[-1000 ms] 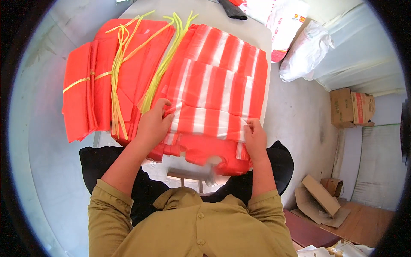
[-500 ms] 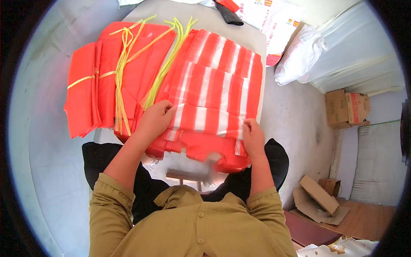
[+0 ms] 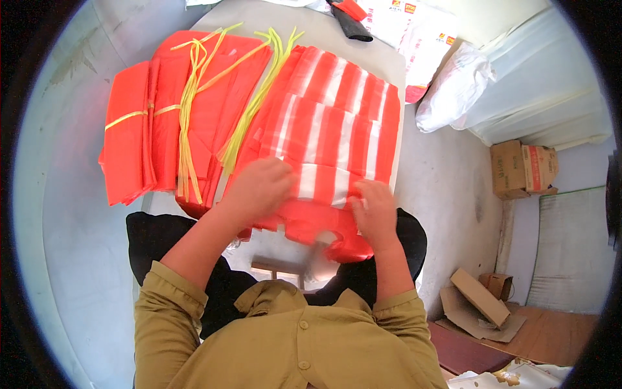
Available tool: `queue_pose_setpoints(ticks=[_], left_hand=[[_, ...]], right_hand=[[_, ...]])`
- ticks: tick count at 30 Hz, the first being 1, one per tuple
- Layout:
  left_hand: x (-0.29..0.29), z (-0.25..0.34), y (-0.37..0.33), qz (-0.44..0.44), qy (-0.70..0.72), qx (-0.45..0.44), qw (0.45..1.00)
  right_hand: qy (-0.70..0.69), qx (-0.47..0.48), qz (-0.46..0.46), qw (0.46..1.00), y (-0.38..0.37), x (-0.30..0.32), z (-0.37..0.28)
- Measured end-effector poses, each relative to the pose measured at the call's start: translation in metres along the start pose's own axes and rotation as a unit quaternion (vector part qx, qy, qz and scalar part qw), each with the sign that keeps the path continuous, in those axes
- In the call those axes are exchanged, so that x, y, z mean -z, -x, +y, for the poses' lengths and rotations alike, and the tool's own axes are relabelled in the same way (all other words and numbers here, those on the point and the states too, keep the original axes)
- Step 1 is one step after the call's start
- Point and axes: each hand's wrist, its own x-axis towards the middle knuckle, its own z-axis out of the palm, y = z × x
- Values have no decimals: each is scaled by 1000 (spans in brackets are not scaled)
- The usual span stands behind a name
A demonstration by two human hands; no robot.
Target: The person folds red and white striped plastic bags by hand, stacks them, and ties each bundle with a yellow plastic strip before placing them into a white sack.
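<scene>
A stack of red-and-white striped plastic bags (image 3: 343, 146) lies in front of me, its cut red ends (image 3: 317, 223) hanging over the table's near edge. On its near left part rests my left hand (image 3: 264, 185), its fingers bent and slightly blurred; whether they grip the film is hidden. My right hand (image 3: 374, 209) is at the near right corner of the stack, fingers somewhat apart and bent over the edge. Left of the stack lie folded red plastic bundles (image 3: 126, 149) with yellow ties. Yellow strips (image 3: 186, 123) drape over the bundles, and more yellow strips (image 3: 256, 97) lie beside the striped bags.
The pale table (image 3: 256, 19) holds the stacks. Beyond its far right side are white printed sacks (image 3: 421, 39) and a white plastic bag (image 3: 457, 87). A cardboard box (image 3: 521, 168) stands by the right wall; flattened cardboard (image 3: 479, 308) lies lower right. My knees are under the near edge.
My left hand has moved right across the near part of the striped bags. My right hand has shifted slightly left, its fingers looser. The view has shifted a little.
</scene>
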Motion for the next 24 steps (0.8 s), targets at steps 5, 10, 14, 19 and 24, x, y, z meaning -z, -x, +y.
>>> queue_pose_setpoints(ticks=[5, 10, 14, 19, 24], left_hand=[[-32, 12, 7, 48, 33, -137, 989], [-37, 1, 7, 36, 36, -96, 994], [-45, -6, 9, 62, 10, -84, 994], [-19, 11, 4, 54, 12, -8, 998], [-17, 8, -5, 54, -5, -7, 998]], right_hand=[[-42, 149, -101, 983, -15, -13, -39], [-44, 77, -113, 990, -16, -19, -22], [-18, 77, -110, 991, -19, -15, -18], [20, 84, -89, 992, -23, -9, -23], [16, 72, -81, 994, -25, -11, -23]])
